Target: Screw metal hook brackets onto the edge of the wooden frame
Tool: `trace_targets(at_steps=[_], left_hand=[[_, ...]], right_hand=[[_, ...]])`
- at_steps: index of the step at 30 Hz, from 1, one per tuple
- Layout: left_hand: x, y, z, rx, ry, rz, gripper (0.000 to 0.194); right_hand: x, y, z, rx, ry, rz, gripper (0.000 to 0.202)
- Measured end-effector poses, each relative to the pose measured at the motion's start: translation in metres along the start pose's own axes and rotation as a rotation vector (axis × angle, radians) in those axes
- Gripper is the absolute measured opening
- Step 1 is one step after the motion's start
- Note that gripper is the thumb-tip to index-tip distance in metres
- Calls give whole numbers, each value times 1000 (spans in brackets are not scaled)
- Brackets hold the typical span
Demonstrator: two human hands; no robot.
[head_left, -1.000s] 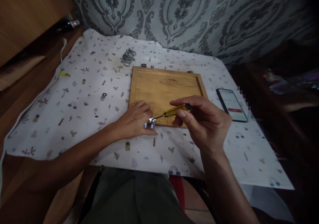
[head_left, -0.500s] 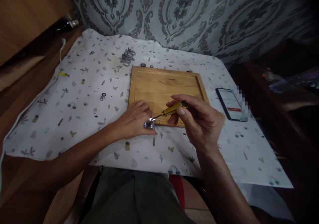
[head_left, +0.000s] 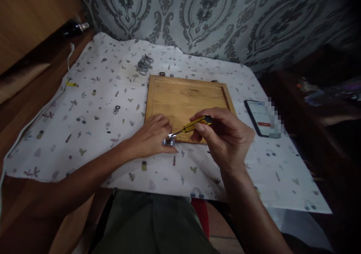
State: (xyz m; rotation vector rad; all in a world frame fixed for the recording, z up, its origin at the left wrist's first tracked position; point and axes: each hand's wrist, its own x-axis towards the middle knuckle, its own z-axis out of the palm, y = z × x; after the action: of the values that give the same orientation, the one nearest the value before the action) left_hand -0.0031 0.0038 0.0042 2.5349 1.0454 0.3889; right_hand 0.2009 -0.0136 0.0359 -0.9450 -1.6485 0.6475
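A wooden panel with a raised rim point(head_left: 186, 96) lies flat on the table. My left hand point(head_left: 155, 135) rests on its near left corner, thumb and fingers closed around a small shiny metal fitting point(head_left: 171, 140) at the near edge. What kind of fitting it is, I cannot make out, as my fingers cover part of it. My right hand point(head_left: 225, 137) grips a yellow and black screwdriver point(head_left: 194, 124) between thumb and fingers. The shaft slants down to the left, and its tip meets the fitting.
Several grey metal pieces point(head_left: 144, 64) lie in a heap beyond the panel's far left corner. A phone point(head_left: 261, 118) with a lit screen lies to the right. Along the left edge runs a white cord point(head_left: 36, 115) with a yellow tag. A patterned cloth point(head_left: 93, 145) covers the table.
The screwdriver's handle has turned a little, and my right fingers have shifted slightly on it. My left hand, the fitting and the panel look unmoved.
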Motion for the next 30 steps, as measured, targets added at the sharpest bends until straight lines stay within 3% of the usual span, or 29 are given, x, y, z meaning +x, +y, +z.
trace_targets(at_steps=[6,14,16,19,21,30], left_hand=[[0,2,-2,-9,-21,-23,45],[0,1,-1,-12,-8,-12,44],[0,1,-2,-9,-15,-6,44],[0,1,-3,-13,-29,-1,43],[0,2,-4,-14,-38,0,42],[2,6,-7,4,-39,-17,43]], right_hand=[[1,1,1,17,2,-33,11],[2,-5,3,15,11,5,19],[4,-11,2,30,94,-35,17],[7,-22,0,92,315,-118,14],[9,-27,-2,84,360,-115,12],[-3,-10,0,54,179,-7,14]])
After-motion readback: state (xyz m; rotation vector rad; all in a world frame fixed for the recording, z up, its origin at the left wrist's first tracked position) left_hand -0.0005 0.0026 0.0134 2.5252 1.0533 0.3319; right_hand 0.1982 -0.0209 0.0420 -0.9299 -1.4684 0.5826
